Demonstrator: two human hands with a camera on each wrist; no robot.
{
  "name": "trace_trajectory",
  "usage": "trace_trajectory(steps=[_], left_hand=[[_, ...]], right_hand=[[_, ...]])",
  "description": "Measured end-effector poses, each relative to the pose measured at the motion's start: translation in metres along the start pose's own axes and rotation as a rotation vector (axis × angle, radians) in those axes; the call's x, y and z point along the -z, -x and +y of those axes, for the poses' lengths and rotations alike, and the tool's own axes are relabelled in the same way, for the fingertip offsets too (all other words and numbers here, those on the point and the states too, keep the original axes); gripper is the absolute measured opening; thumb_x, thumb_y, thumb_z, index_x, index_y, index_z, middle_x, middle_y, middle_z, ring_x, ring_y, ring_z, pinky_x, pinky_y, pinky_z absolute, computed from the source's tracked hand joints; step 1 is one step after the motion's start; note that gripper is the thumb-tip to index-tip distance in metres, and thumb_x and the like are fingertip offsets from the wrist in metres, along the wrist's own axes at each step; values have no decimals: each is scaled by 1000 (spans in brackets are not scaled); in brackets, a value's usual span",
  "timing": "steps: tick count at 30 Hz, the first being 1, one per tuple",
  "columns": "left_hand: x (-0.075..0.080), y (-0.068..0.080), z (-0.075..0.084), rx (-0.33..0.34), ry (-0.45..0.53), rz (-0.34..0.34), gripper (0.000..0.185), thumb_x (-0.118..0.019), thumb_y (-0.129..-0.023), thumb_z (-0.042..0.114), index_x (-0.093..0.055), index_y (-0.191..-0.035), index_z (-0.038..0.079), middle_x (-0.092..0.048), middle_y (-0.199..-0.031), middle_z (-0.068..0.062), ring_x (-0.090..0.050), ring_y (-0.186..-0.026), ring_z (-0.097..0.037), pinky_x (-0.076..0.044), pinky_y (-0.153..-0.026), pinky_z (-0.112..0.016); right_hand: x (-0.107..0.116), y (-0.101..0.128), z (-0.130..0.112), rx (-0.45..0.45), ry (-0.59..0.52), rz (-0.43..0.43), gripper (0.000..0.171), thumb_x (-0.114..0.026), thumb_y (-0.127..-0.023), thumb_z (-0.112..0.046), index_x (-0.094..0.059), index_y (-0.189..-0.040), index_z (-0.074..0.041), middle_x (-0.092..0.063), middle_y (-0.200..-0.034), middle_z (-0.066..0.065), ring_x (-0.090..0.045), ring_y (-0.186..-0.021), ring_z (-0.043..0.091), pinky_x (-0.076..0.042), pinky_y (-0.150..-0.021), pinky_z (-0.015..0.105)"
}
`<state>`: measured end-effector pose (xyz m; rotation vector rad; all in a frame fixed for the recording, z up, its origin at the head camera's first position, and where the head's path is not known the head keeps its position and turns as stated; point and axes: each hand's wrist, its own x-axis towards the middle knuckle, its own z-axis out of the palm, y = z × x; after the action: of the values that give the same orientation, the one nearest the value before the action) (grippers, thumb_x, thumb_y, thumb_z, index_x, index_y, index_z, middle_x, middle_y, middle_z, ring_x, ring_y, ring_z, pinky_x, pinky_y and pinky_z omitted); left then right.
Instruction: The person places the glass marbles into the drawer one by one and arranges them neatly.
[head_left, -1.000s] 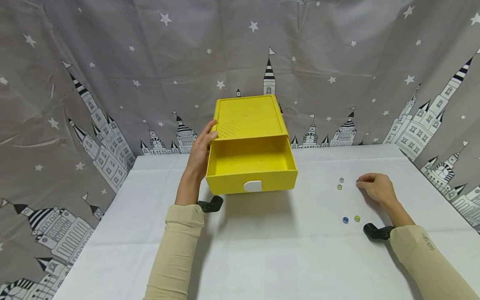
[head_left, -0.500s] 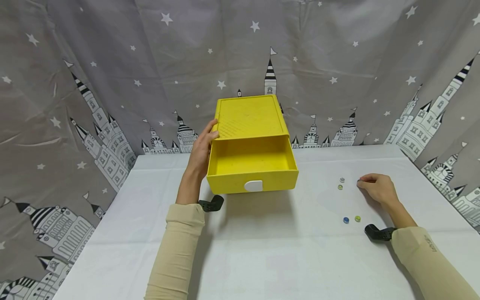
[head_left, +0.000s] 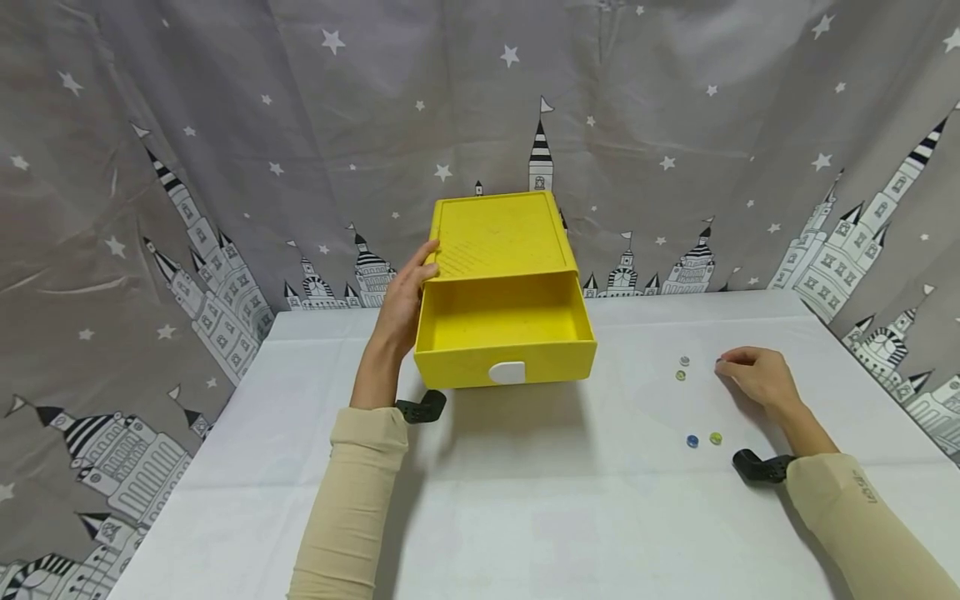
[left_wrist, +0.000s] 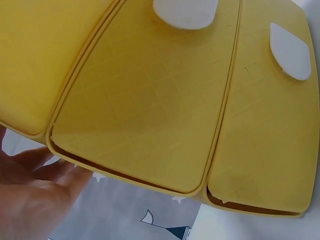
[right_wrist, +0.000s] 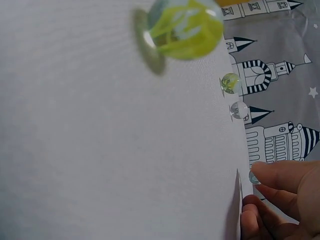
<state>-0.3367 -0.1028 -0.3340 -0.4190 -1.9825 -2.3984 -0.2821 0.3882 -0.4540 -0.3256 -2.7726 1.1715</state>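
Observation:
A yellow drawer unit point(head_left: 501, 237) stands at the middle back, its top drawer point(head_left: 487, 363) pulled out and bare inside. Two lower drawers with white pulls, one being this middle drawer point(left_wrist: 140, 100), show in the left wrist view. My left hand point(head_left: 399, 312) rests against the unit's left side, fingertips at its upper edge. Over at the right, my right hand point(head_left: 761, 382) pinches a clear bluish marble point(right_wrist: 254, 178) between thumb and forefinger, low over the cloth. To its left lie a clear marble point(head_left: 684, 361) and a yellow-green marble point(head_left: 680, 375).
Nearer the front lie a blue marble point(head_left: 692, 441) and another yellow-green marble point(head_left: 716, 438), left of the right wrist. White cloth point(head_left: 525, 517) covers the table. A grey curtain point(head_left: 360, 125) printed with castles hangs close behind the unit.
Both hands keep almost the same place across the frames. The head view has shifted very slightly; the unit, its drawer and the loose marbles have not visibly moved.

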Motion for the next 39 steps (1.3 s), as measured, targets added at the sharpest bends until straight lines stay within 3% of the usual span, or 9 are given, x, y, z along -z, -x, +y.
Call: trace_trajectory(steps=[5,10,14,18,23,29,39], left_hand=[[-1,0,0,7,-14,9,53,-44,-102,20,-36,-155,20,-29,-158,-4,-42,-131,-23,-35,-110,-42],[0,0,0,5,-31,14,52,-43,-102,21,-38,-153,20,-33,-155,-5,-45,-126,-24,-37,-107,-44],[0,1,0,2,-37,10,51,-43,-102,22,-39,-152,20,-36,-152,-6,-47,-123,-24,-39,-106,-44],[1,0,-1,-7,-41,3,50,-43,-102,22,-39,-152,19,-38,-151,-6,-47,-123,-24,-39,-105,-44],[2,0,-2,-19,-41,7,49,-43,-102,22,-40,-151,18,-39,-150,-6,-48,-122,-23,-39,-106,-44],[2,-1,-3,-25,-36,17,49,-43,-102,22,-41,-151,17,-42,-148,-7,-49,-120,-22,-38,-106,-44],[1,0,-3,-42,-48,6,48,-41,-103,22,-41,-151,18,-42,-148,-6,-49,-120,-21,-39,-106,-43]], right_hand=[[0,1,0,-2,0,2,36,-59,-95,-18,-61,-117,12,-59,-118,31,-52,-106,41,-42,-82,44],[3,3,-3,23,-7,-9,38,-59,-95,-17,-60,-119,13,-57,-120,33,-51,-110,45,-42,-88,51],[9,5,-7,38,-16,-11,40,-58,-97,-19,-59,-120,13,-58,-119,34,-54,-107,44,-43,-83,47],[13,7,-9,43,-30,-4,41,-57,-99,-22,-59,-122,12,-59,-118,31,-58,-99,35,-42,-76,37],[15,8,-12,76,-61,42,40,-59,-98,-24,-62,-119,10,-62,-114,27,-56,-87,15,-41,-75,30],[19,9,-22,99,-87,95,40,-63,-96,-27,-65,-116,8,-66,-104,15,-51,-81,3,-43,-70,21],[28,21,-45,126,-122,122,41,-63,-96,-29,-66,-116,6,-62,-87,-17,-52,-82,1,-42,-73,26]])
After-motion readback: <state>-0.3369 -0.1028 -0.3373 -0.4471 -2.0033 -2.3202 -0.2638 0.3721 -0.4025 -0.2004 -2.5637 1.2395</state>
